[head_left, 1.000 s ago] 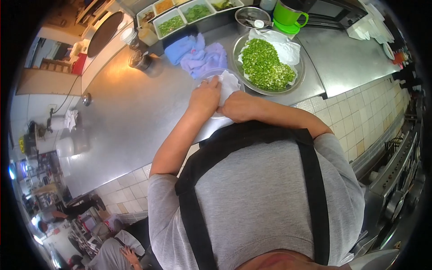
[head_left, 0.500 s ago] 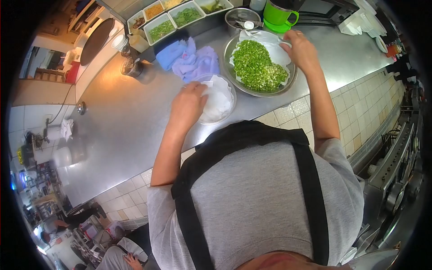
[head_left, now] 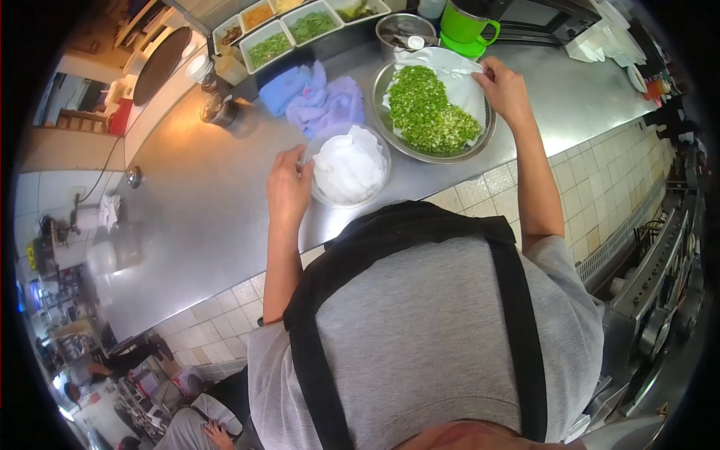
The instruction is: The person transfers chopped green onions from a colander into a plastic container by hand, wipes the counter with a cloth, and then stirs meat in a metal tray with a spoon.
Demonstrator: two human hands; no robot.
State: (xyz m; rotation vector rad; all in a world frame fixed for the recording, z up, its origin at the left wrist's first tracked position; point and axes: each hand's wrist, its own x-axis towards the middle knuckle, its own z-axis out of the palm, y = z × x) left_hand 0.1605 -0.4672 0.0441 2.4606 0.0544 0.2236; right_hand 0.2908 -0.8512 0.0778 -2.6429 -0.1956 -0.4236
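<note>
A steel bowl (head_left: pixel 489 133) holds chopped green onions (head_left: pixel 427 109) lying on a white paper towel (head_left: pixel 461 79). My right hand (head_left: pixel 506 91) is closed on the right edge of this towel, lifted at the bowl's upper right rim. To the left and nearer my body stands a clear bowl (head_left: pixel 384 178) lined with white paper (head_left: pixel 349 166). My left hand (head_left: pixel 289 184) is at the clear bowl's left rim, fingers and thumb closed about it; the exact contact is partly hidden.
Purple and blue cloths (head_left: pixel 319 101) lie behind the clear bowl. Along the back stand several containers of cut greens (head_left: pixel 311 28), a steel pot (head_left: pixel 405 30) and a green cup (head_left: pixel 465 26). A jar (head_left: pixel 217 111) stands at the left on the steel counter (head_left: pixel 187 217).
My left hand has moved left, from over the clear bowl to its rim. My right hand has taken the towel's edge and drawn it out, so more white paper shows.
</note>
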